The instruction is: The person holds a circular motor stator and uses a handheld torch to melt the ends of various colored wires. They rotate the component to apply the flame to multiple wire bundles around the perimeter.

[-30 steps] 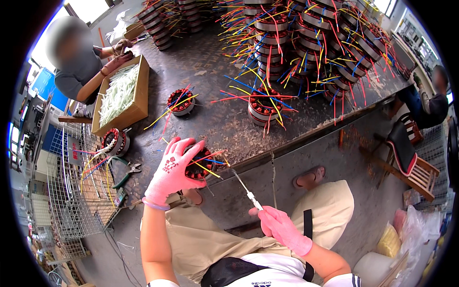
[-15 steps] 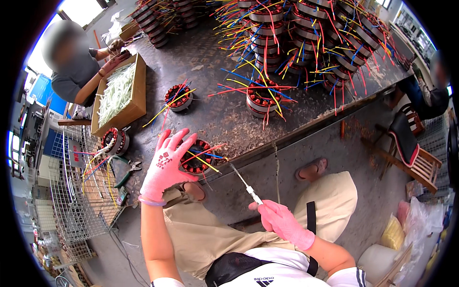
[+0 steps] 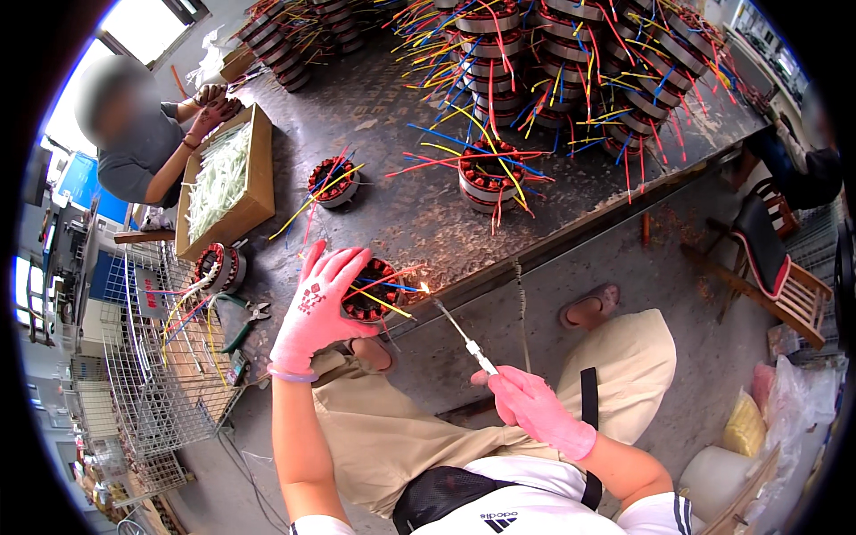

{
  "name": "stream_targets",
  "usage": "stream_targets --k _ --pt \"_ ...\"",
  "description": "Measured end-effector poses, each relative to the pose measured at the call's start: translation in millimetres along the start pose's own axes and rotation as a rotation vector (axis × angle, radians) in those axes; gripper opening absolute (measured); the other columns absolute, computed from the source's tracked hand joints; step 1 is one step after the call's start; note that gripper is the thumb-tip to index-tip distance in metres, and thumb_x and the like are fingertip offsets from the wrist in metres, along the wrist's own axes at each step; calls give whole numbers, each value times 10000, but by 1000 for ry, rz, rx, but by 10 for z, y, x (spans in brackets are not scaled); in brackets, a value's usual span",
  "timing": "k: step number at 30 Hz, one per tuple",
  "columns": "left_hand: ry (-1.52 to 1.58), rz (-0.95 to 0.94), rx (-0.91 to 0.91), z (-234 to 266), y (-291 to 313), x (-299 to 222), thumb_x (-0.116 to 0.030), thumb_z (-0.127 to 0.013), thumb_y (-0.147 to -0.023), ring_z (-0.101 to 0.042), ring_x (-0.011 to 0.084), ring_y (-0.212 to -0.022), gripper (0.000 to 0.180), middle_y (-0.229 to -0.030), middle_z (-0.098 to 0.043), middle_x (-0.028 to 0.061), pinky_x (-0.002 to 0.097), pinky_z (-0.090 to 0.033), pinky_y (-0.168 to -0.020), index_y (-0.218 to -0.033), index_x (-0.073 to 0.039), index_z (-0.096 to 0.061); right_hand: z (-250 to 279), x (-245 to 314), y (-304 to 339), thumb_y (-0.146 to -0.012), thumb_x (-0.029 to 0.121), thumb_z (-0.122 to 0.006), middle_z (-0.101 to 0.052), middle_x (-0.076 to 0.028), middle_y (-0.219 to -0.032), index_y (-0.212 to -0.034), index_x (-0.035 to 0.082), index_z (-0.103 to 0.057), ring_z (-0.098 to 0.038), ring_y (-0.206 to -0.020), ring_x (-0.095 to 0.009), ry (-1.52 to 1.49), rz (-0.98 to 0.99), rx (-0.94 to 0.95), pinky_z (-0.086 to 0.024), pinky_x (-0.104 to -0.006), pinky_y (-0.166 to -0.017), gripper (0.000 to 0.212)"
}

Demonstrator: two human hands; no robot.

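My gloved left hand (image 3: 314, 308) spans the left side of a motor stator (image 3: 375, 303), its thumb on the near side and its fingers on the far side. The stator has red windings and lies at the table's near edge. Red, blue and yellow wires (image 3: 392, 282) stick out of it to the right. In my closed, gloved right hand (image 3: 535, 408) is a slim tool (image 3: 471, 346) with a white handle and a long thin metal shaft. Its tip meets the wire ends, where a small bright orange flame or glow shows. The grip's underside is hidden.
Beyond my hands stand two loose stators (image 3: 333, 184) (image 3: 491, 178). Tall stacks of stators (image 3: 557, 67) fill the back right. At left are a box of white sleeves (image 3: 252, 192), another stator (image 3: 219, 267), pliers (image 3: 245, 321) and a wire rack (image 3: 156, 366). A co-worker (image 3: 134, 147) sits beyond the box.
A small bright flame or glow has appeared at the wire ends by the tool's tip. The whole view has shifted slightly; my left hand stays at the stator.
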State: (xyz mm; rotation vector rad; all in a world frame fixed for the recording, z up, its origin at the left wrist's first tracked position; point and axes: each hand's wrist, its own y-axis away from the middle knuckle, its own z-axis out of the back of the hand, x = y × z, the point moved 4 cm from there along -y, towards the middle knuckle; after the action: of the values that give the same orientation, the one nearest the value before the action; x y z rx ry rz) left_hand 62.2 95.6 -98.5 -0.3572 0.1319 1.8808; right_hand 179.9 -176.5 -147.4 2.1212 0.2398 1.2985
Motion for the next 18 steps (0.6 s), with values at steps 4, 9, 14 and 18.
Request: stream_targets --k 4,9,14,18 --pt "0 44 -4 -21 26 -10 -252 -893 -437 -371 413 -1323 1044 -1361 -496 127 505 -275 -1143 -1379 -85 -474 4 27 7 -1019 263 -468 -428 50 -570 -1201 35 -613 -344 -501 -23 65 0 7 -266 -209 -469 326" --pt "13 45 4 -58 17 -1 -239 -892 -456 -366 429 -1323 1043 -1370 -491 130 501 -298 -1130 -1393 -92 -457 -2 46 12 -1019 243 -452 -404 44 -594 -1186 22 -605 -368 -520 -41 28 18 32 -297 -225 -474 317" --pt "-2 36 -8 -36 2 -45 -279 -879 -491 -435 370 -1269 999 -1325 -512 140 495 -280 -1143 -1375 -71 -465 18 26 13 -1029 234 -447 -393 46 -604 -1186 19 -603 -369 -525 -40 50 -4 34 -296 -224 -476 309" --pt "25 57 22 -61 -8 -19 -232 -893 -454 -365 422 -1325 1048 -1369 -490 132 493 -307 -1127 -1395 -91 -454 -5 -7 8 -1023 229 -445 -399 45 -605 -1185 17 -604 -380 -532 -41 -15 33 54 -300 -226 -476 310"
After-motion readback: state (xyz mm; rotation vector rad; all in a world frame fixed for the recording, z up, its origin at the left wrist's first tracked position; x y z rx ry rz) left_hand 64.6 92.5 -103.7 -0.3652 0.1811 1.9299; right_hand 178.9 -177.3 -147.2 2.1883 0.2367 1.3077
